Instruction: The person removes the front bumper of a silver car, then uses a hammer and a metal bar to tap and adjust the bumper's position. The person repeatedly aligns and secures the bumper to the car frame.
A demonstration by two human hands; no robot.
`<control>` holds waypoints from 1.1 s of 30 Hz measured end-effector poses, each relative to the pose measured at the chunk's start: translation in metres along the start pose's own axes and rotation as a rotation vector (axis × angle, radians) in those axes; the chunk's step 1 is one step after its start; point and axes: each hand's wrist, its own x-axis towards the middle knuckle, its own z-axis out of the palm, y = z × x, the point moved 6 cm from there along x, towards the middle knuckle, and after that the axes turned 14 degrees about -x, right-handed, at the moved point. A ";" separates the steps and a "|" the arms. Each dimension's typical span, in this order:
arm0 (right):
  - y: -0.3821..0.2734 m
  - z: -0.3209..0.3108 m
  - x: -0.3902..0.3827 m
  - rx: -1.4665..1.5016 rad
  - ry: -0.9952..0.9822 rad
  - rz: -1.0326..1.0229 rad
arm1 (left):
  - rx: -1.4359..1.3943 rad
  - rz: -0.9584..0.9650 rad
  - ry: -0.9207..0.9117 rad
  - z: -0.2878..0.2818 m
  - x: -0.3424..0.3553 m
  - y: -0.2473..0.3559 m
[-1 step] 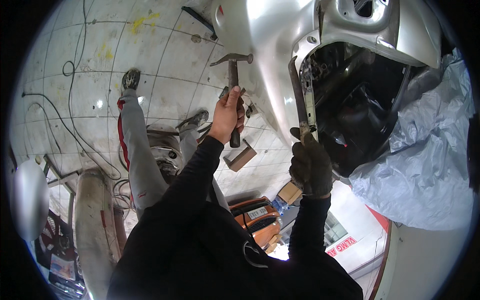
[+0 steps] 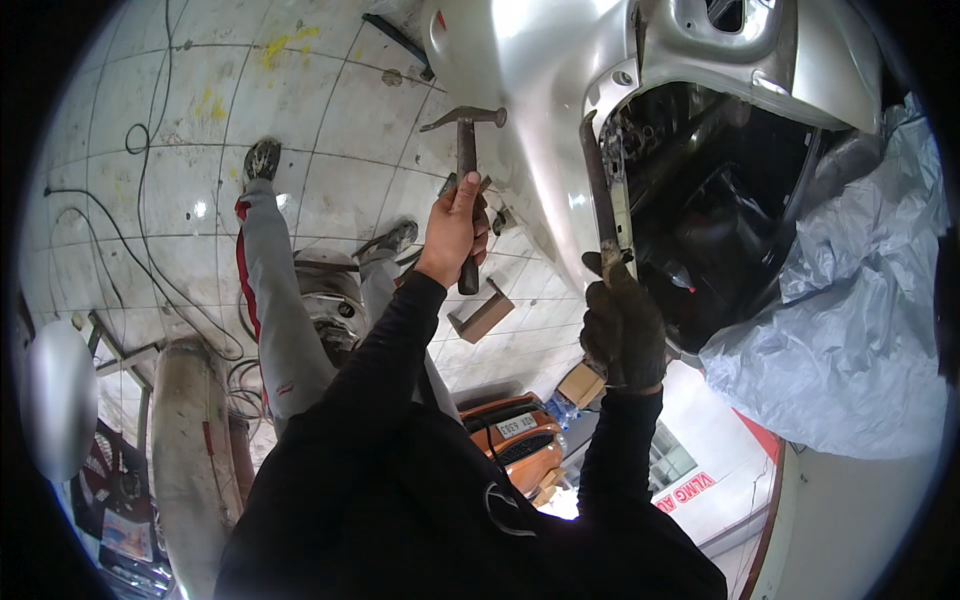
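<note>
Silver car body [image 2: 540, 130] ahead and right; its opening [image 2: 735, 230] shows a dark interior, contents mostly too dim to read. Pale plastic sheet [image 2: 835, 320] bunched beside it. Brown cardboard box [image 2: 483, 316] on the tiled floor [image 2: 330, 105], contents unclear. Right hand [image 2: 622, 330]: gloved, arm extended, fingers wrapped round the near end of a bent-tip metal bar [image 2: 597, 185], lying along the opening's edge in view; can't tell if touching. Left hand [image 2: 455, 235]: bare, fingers closed round hammer [image 2: 467, 150] handle, thumb along it, head pointing away.
</note>
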 end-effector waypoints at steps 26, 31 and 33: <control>-0.025 -0.004 0.000 -0.006 0.001 -0.108 | 0.084 -0.035 -0.042 0.025 0.005 -0.028; -0.034 -0.002 -0.004 -0.029 0.009 -0.127 | 0.100 0.051 -0.059 0.034 0.009 0.003; -0.034 -0.008 -0.003 -0.026 0.006 -0.148 | 0.130 0.071 -0.085 0.042 0.008 0.009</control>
